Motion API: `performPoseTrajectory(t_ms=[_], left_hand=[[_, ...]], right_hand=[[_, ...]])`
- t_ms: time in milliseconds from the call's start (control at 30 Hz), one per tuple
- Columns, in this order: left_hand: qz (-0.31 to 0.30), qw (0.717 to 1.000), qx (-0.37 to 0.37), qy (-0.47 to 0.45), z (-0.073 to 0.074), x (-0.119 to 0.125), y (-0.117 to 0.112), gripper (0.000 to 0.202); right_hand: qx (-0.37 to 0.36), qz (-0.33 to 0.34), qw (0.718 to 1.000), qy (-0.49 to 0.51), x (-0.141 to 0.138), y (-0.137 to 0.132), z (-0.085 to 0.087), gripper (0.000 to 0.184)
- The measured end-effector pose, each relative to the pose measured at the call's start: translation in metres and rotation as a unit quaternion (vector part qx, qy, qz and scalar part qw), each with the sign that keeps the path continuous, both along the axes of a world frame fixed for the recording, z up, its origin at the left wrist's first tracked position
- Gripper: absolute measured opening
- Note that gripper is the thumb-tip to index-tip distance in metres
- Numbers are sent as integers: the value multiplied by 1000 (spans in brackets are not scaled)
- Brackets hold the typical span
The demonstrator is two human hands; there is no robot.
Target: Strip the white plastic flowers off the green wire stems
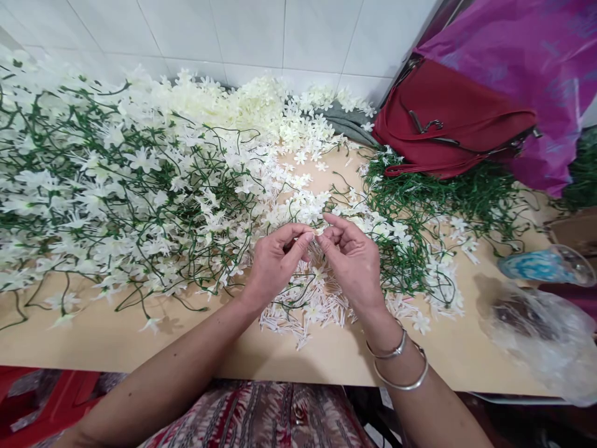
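My left hand [276, 261] and my right hand [353, 260] meet over the table, thumbs and forefingers pinched together. A small cream-white flower piece [319, 231] shows between the fingertips, mostly hidden by them. Below the hands lies a pile of thin white stamen-like sticks [321, 308] with some loose blossoms. White artificial flowers on green stems [153, 205] are heaped to the left of my left hand. Bare green stems [410, 261] lie tangled to the right of my right hand, mixed with a few white blossoms.
Loose cream blossoms [261, 102] are piled against the tiled wall [308, 34]. A red bag [448, 118] and purple plastic [527, 56] stand at the back right. A blue-patterned cup [541, 266] lies near a clear plastic bag [550, 342]. The table's front edge [289, 373] is close to my body.
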State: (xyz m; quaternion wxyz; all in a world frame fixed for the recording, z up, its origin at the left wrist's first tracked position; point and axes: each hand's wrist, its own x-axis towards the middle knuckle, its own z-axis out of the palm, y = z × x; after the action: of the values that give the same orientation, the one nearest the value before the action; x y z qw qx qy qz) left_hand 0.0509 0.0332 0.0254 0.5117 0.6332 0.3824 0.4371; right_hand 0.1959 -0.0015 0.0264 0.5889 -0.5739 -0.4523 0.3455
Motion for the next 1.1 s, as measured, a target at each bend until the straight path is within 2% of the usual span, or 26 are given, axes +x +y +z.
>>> performPoseTrajectory(t_ms=[133, 233, 467, 600, 800, 900, 967, 1033, 1100], left_hand=[[-7, 1000, -10, -17, -1, 0, 1, 20], [-10, 1000, 5, -28, -1, 0, 0, 20], [22, 998, 51, -22, 4, 0, -4, 16], [41, 997, 59, -26, 4, 0, -3, 12], [39, 995, 90, -8, 0, 2, -5, 9], [27, 997, 37, -57, 3, 2, -2, 12], [10, 988, -24, -151, 6, 2, 3, 14], [-3, 959, -100, -266, 9, 0, 9, 17], [-3, 920, -176, -352, 11, -1, 15, 20]], right_hand=[[12, -7, 999, -50, 2, 0, -2, 13], [26, -26, 997, -64, 2, -1, 0, 7], [59, -33, 998, -12, 3, -1, 0, 1], [97, -9, 995, -19, 2, 0, 0, 4], [107, 41, 992, 56, 0, 1, 2, 7], [109, 8, 992, 62, 3, 2, 1, 10], [108, -24, 993, 51, 7, 3, -1, 11], [98, -34, 994, 33, 11, 4, -3, 13], [81, -10, 997, 9, 14, 4, -4, 13]])
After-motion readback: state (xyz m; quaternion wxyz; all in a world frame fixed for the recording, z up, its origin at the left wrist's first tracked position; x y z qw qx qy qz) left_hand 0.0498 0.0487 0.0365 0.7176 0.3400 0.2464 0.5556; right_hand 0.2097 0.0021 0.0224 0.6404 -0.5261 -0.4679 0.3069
